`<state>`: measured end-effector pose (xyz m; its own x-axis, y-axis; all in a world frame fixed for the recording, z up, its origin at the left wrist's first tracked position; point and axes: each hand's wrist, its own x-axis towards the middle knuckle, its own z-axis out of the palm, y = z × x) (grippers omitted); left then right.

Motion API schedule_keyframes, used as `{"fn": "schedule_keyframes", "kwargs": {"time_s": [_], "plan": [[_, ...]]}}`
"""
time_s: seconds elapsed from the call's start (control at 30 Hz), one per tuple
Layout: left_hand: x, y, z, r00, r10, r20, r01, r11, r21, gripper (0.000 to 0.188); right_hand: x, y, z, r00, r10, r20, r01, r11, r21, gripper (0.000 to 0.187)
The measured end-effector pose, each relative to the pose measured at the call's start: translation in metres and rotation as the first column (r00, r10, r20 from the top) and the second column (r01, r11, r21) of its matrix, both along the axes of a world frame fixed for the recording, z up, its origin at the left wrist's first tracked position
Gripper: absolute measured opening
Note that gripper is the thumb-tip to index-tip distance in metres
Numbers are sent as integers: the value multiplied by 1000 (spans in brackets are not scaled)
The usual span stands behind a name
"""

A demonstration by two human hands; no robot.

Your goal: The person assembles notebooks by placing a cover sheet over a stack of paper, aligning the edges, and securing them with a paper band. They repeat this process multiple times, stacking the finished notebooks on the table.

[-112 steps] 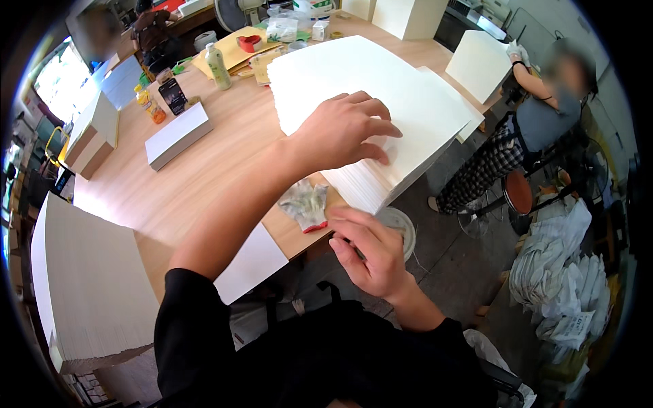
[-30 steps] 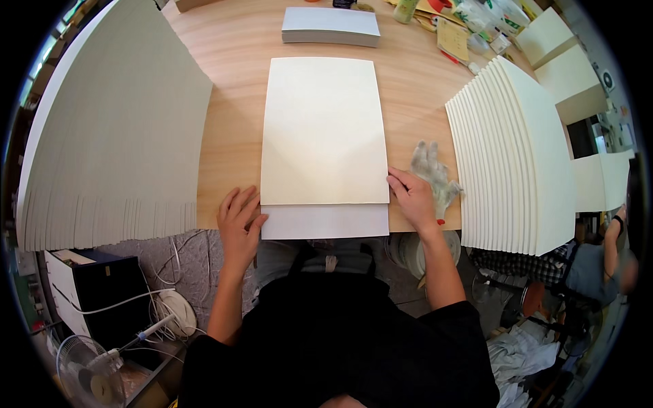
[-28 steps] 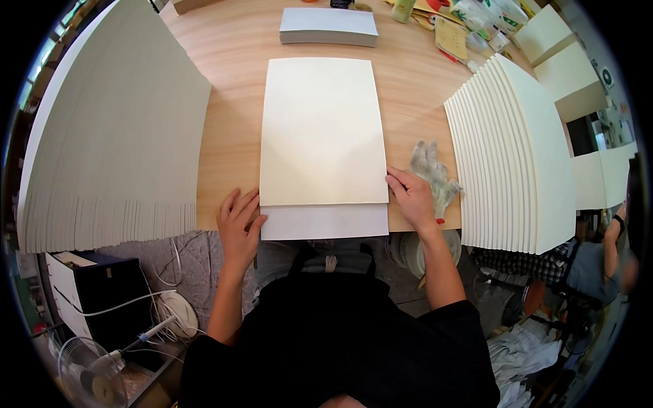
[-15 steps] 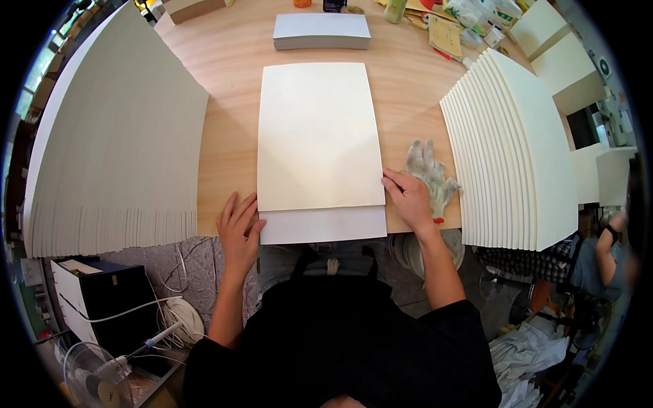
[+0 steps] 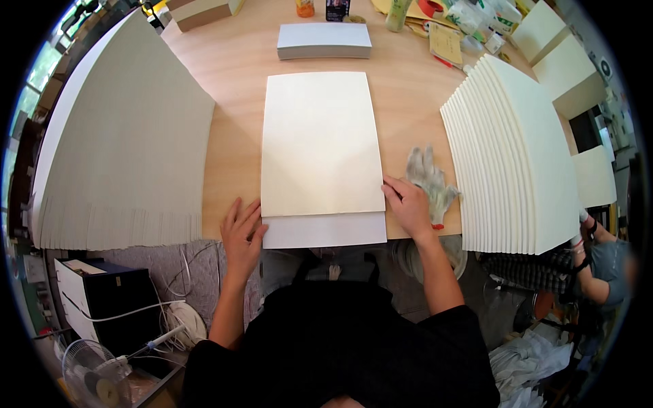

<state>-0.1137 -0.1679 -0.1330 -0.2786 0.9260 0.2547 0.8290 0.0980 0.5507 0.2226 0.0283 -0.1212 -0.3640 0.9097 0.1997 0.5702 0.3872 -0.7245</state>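
A cream sheet or thin booklet lies flat in the middle of the wooden table. From beneath its near edge sticks out a white sheet, reaching the table's front edge. My left hand rests with fingers spread against the left side of both, near their lower corner. On the opposite side, my right hand touches the cream sheet's right edge with its fingertips, the fingers half bent and slightly apart. A grey-white work glove lies just beyond that hand. I cannot tell how many layers lie under the cream sheet.
A tall paper stack stands on the left, a stack of thick cream booklets on the right. Farther back lie a small white paper block, bottles and tape. A fan and cables are at lower left. Another person works at far right.
My view has shifted slightly, so the table's contents sit a little lower in the picture. Both hands stay at the sheets' sides. The other person's arms at the right have moved.
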Motion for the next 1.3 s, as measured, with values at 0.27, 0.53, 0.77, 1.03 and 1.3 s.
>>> {"fn": "schedule_keyframes", "kwargs": {"time_s": [0.27, 0.53, 0.77, 1.03, 1.3], "plan": [[-3, -1, -3, 1000, -16, 1, 15, 999, 28, 43, 0, -2, 0, 1000, 8, 2, -8, 1000, -7, 24], [0, 23, 22, 981, -12, 195, 11, 1000, 9, 64, 14, -3, 17, 983, -155, -95, 151, 987, -50, 25], [64, 66, 71, 785, -551, -284, 508, 834, -217, 93, 50, -10, 22, 929, -123, 349, 54, 978, 202, 22], [47, 72, 62, 784, -600, -157, 561, 794, -234, 96, 42, -49, 44, 985, 43, 169, -70, 986, 154, 46], [5, 61, 59, 877, -475, -74, 453, 867, -207, 59, 0, -41, 32, 949, 277, 152, -290, 955, 68, 45]]}}
